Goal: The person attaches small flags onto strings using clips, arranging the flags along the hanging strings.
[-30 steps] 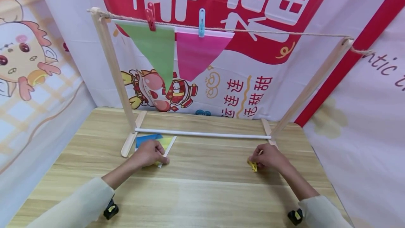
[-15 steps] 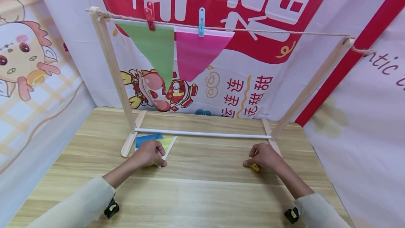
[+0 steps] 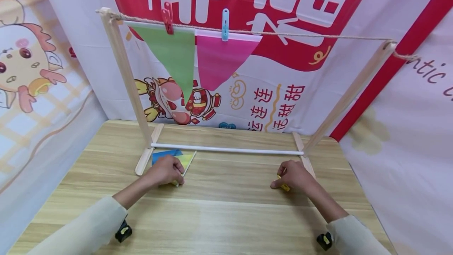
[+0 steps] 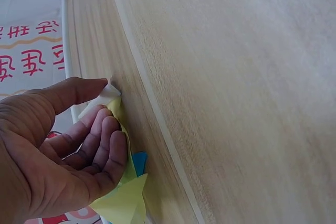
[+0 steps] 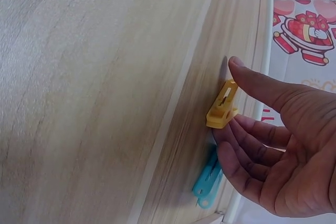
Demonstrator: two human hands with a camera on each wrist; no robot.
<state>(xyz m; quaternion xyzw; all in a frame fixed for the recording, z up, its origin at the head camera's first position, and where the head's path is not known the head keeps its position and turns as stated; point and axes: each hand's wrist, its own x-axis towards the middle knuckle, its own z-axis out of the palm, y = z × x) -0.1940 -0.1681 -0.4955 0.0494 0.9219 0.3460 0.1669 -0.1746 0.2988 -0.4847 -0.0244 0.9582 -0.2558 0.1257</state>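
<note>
My left hand pinches the white-edged end of a yellow pennant on the table; in the left wrist view the thumb and fingers of the left hand close on its white strip. A blue pennant lies partly under the yellow one. On the right, my right hand holds a yellow clothespin between thumb and fingers. The right wrist view shows the yellow clothespin in the right hand, with a teal clothespin on the table beside the fingers.
Two wooden posts carry a twine line. From it hang a green pennant under a red clothespin and a pink pennant under a blue clothespin. A white rod joins the post bases.
The right hand has shifted slightly left with the yellow clothespin, which has turned in its fingers. The left fingers have drawn in a little, and the yellow pennant's white edge has tilted.
</note>
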